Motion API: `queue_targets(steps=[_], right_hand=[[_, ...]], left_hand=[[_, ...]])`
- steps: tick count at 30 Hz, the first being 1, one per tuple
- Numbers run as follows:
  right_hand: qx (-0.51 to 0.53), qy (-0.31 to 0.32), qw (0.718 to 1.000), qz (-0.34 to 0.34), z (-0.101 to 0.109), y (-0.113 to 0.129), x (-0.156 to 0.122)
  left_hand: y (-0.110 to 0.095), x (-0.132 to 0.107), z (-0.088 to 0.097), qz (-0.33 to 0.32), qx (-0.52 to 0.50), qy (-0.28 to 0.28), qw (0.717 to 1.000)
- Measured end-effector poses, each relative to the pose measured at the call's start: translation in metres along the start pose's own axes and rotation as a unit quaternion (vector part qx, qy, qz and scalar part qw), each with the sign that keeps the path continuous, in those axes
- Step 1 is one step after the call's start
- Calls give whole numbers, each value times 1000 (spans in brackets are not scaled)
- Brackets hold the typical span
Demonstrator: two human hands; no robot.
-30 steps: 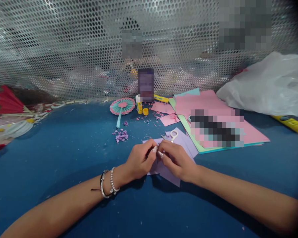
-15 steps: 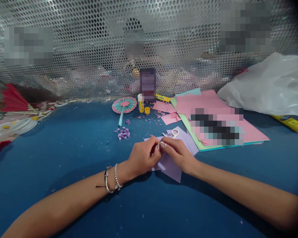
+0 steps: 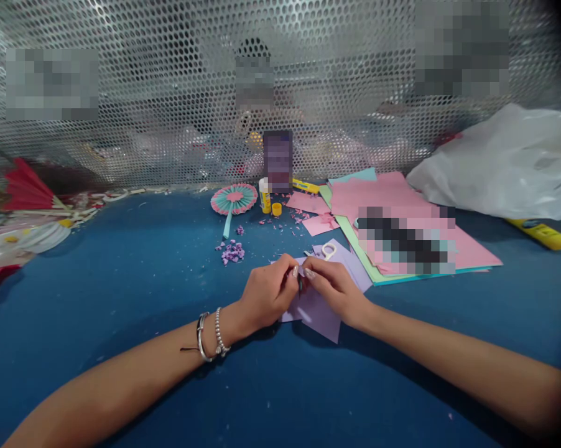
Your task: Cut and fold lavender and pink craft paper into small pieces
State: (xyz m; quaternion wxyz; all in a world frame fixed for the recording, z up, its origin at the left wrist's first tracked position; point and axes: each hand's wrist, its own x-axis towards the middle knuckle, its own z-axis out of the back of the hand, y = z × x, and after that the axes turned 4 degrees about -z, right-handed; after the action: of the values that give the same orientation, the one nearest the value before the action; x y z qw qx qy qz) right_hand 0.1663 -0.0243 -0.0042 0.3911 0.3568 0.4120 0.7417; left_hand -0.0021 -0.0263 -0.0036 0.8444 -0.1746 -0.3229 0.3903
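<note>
My left hand (image 3: 271,291), with bracelets at the wrist, is closed, thumb and fingertips pinched together. Fingertip to fingertip with it, my right hand (image 3: 337,287) pinches as well. Whatever sits between the fingers is too small and too hidden to name. Purple paper sheets (image 3: 320,320) lie under both hands. Just beyond the right hand, scissors with white handles (image 3: 329,251) rest on the purple paper, their blades partly covered. A small pile of crumpled purple paper bits (image 3: 232,251) lies to the left, past my left hand.
Behind the pile lies a pleated blue-and-pink paper fan (image 3: 234,200). A glue stick (image 3: 265,196) stands uncapped beside its yellow cap (image 3: 277,209). Coloured sheets (image 3: 467,242) are stacked at right, before a white plastic bag (image 3: 504,165). A perforated metal screen (image 3: 168,124) closes off the back.
My fingertips have parted slightly, and the left thumb has shifted a little. Both hands otherwise stay in place over the purple paper.
</note>
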Motion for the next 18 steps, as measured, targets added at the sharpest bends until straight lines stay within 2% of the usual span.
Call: queue_targets(steps=[8,11,13,14,18], right_hand=[[-107,-5,991,77,-6,0,-3],[-186,-14,977,104,2,3,1],[-251,-48,959,119,22,5,3],[-280,-84,949,121,35,5,4],[-380,-278,881,46,97,-11,-8]], left_hand=[[0,1,1,4,-56,24,998],[1,0,1,-1,-52,-2,999],[1,0,1,0,-44,-17,999],[1,0,1,2,-41,-19,999],[0,0,1,1,-40,-10,999]])
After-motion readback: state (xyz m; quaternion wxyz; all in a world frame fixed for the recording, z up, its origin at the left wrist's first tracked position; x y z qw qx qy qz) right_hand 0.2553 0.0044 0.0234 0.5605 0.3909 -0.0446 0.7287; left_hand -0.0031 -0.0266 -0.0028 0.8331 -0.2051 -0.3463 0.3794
